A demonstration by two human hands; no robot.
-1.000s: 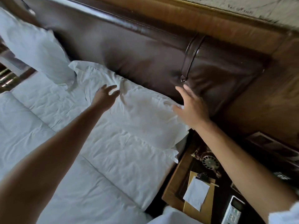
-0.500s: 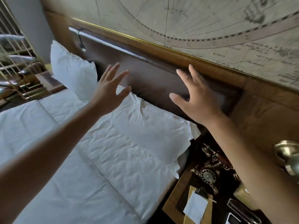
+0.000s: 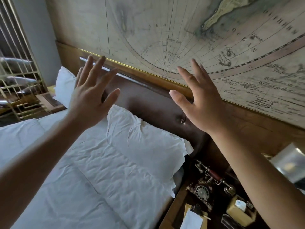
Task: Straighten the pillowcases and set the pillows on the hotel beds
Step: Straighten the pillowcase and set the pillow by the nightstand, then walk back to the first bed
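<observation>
A wrinkled white pillow (image 3: 142, 142) lies flat on the white bed (image 3: 82, 187), against the brown leather headboard (image 3: 153, 100). A second white pillow (image 3: 63, 86) stands upright at the far left of the headboard. My left hand (image 3: 90, 96) is raised above the flat pillow, fingers spread, holding nothing. My right hand (image 3: 199, 103) is also lifted in front of the headboard, fingers apart and empty. Neither hand touches the pillows.
A nightstand (image 3: 178, 212) at the bed's right carries an ornate rotary telephone (image 3: 206, 187), a notepad (image 3: 191, 220) and a tissue box (image 3: 239, 210). A large map (image 3: 198, 38) covers the wall above the headboard. A gold lattice screen (image 3: 14, 71) stands at the left.
Both hands lifted off the flat pillow and rose in front of the headboard with fingers spread. The view tilted upward toward the wall map.
</observation>
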